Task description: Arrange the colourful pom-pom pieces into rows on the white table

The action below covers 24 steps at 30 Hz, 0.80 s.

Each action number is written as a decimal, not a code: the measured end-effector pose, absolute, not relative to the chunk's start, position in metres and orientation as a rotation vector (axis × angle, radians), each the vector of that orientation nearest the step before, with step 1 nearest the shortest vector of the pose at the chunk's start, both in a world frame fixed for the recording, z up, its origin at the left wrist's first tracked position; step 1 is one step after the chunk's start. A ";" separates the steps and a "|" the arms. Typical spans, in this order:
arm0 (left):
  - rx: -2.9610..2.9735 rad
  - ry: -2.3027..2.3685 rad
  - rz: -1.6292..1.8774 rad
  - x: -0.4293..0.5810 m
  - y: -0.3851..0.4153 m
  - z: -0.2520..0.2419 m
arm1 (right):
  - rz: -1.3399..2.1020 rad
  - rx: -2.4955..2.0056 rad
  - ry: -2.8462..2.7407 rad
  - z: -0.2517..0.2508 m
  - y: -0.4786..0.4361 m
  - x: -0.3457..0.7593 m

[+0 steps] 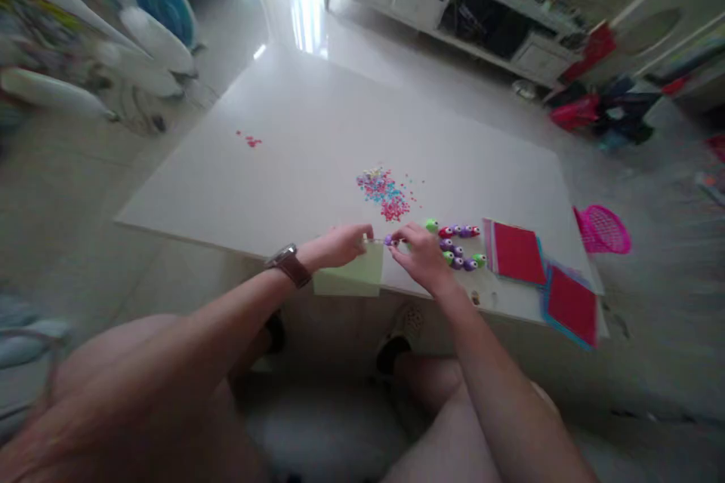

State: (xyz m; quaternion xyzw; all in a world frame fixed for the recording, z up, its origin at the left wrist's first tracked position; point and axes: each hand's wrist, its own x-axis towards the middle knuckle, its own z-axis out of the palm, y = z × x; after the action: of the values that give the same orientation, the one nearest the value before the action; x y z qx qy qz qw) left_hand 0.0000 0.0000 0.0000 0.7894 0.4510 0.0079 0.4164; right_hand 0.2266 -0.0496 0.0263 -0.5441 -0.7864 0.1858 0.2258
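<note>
My left hand (pixel 347 244), with a watch on its wrist, is closed in a pinch over a pale green sheet (pixel 351 278) at the table's front edge. A thin pale strand (pixel 374 241) runs from its fingertips toward my right hand (pixel 422 253). Those right fingers are closed around a small purple ball with an eye-like white spot (pixel 388 240). Whether the strand passes through the ball is too small to tell. Just right of my right hand lie several purple, red and green balls with eye-like spots (pixel 458 263). A green ball (pixel 431 226) sits behind the fingers.
A scatter of tiny pink, blue and pale pieces (pixel 388 196) lies mid-table, with a few red ones (pixel 252 141) farther left. Stacked red sheets (pixel 518 253) and a second stack (pixel 572 306) stand at right, the latter overhanging the edge. A pink basket (pixel 606 229) is beyond the table (pixel 306 113).
</note>
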 end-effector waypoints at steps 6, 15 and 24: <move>2.023 1.150 0.031 -0.003 -0.003 0.010 | 0.535 -1.505 -2.163 0.031 -0.051 0.224; 2.053 1.179 0.009 0.000 -0.004 0.017 | 0.528 -1.508 -2.161 0.034 -0.054 0.222; 2.072 1.183 -0.020 0.002 -0.004 0.006 | 0.605 -1.569 -2.185 0.035 -0.055 0.222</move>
State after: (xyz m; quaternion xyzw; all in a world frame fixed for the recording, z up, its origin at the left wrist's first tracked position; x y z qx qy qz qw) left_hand 0.0016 -0.0044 0.0061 0.8070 0.4610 -0.0076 0.3689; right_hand 0.2225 -0.0548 0.0354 -0.5585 -0.7779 0.2153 0.1913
